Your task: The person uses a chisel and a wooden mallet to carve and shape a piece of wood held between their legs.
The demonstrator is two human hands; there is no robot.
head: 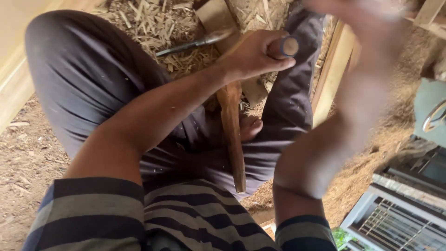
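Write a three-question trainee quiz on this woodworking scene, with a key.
1. True or false: the left hand grips a round wooden handle.
2. What lies on the wood shavings above the left forearm? A) a dark metal tool B) a paintbrush C) a tape measure
3. Fill in: the right hand is raised and looks ____ in the picture.

Key: 1 true; 2 A, the metal tool; 3 blurred.
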